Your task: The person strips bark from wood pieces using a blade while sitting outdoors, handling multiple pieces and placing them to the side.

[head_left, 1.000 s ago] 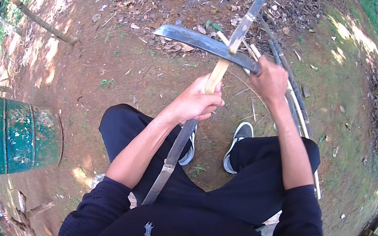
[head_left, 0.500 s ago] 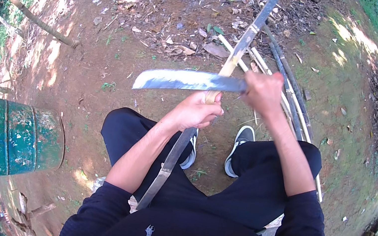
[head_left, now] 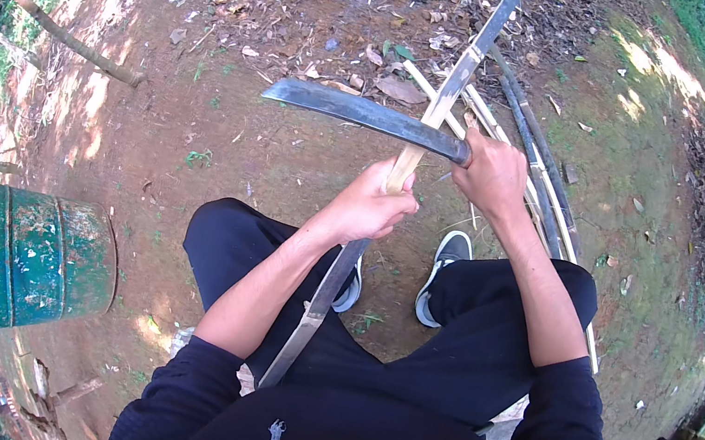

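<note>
A long bamboo strip (head_left: 313,312) slants from beside my lap up past the far edge of the view. Dark along most of its length, it shows pale, bared wood around the middle. My left hand (head_left: 372,203) is wrapped round it just below that pale stretch. In my right hand (head_left: 494,174) is the handle of a machete (head_left: 344,107), closed in my fingers. Its long, dark blade points left and crosses the strip a short way beyond my left hand. Whether the edge bites into the wood cannot be made out.
Several bamboo strips (head_left: 555,194), pale and dark, lie on the ground to the right. A green, rust-flecked metal drum (head_left: 34,258) is at the left. Dry leaves (head_left: 401,89) litter the soil ahead. A bent branch (head_left: 74,34) stands at the far left.
The machete has moved farther along the strip, away from me, and its tip has swung up and away. My left hand keeps its grip in nearly the same place.
</note>
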### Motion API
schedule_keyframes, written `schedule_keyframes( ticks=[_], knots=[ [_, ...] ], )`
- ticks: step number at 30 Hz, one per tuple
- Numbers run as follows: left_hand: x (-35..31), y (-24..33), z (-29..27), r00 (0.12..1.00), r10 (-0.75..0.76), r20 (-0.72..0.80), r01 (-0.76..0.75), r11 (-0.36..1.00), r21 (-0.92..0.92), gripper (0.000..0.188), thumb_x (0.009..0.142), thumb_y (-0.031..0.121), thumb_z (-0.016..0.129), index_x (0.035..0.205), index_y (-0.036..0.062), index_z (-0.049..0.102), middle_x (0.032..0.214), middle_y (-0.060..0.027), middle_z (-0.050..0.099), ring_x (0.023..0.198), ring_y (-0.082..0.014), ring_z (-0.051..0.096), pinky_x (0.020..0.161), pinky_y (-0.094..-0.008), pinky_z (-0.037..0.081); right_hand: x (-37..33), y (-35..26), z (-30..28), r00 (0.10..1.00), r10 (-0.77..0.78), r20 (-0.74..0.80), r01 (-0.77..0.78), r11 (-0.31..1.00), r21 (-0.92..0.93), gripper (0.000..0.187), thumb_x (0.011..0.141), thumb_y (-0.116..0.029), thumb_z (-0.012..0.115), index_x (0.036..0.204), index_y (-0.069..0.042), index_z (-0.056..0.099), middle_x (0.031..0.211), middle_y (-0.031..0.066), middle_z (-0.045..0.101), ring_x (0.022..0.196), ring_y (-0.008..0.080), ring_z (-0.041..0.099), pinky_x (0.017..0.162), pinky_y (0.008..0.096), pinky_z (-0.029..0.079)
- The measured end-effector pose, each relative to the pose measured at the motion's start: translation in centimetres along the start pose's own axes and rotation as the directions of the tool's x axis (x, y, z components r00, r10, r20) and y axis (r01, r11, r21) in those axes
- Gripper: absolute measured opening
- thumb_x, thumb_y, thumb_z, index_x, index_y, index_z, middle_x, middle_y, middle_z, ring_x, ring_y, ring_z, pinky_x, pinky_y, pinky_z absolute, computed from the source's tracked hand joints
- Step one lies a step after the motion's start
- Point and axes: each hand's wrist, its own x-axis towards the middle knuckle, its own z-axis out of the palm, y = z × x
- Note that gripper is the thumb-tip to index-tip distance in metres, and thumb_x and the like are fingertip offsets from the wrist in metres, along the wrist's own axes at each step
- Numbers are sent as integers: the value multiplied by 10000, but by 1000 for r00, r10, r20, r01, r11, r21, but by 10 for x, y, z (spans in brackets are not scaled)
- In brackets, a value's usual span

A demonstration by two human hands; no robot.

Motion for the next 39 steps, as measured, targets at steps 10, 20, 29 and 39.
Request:
schedule_keyframes(
  ticks=[10,20,29,39],
  knots=[
    [-2,3,5,997,44,-66,-37,994,104,260,880,-59,571,978,117,407,637,60,395,404,-16,305,341,-231,206,13,32,22,992,-53,-114,44,996,-81,271,666,-155,738,915,-87,656,706,116,678,635,301,684,575,420,533],
    [-12,6,0,1000,-4,14,6,994,-106,273,874,-88,566,972,122,422,678,47,437,387,0,304,305,-203,211,17,34,29,967,-143,-212,97,972,-215,107,703,-151,690,698,-101,596,532,100,581,490,303,623,474,436,493],
    [2,-4,-4,1000,-15,17,17,993,-116,266,886,-75,559,991,121,412,665,50,432,384,-5,289,314,-207,202,3,12,20,999,27,45,-25,998,-51,127,769,-185,686,805,-68,652,593,165,630,518,343,643,505,476,522],
    [-8,4,4,1000,24,-18,-24,999,-20,269,881,-75,558,977,127,410,643,58,414,388,-3,280,318,-209,218,10,15,17,983,-73,-166,60,995,-80,104,746,-165,667,751,-74,617,586,115,637,536,285,668,468,408,514]
  ],
)
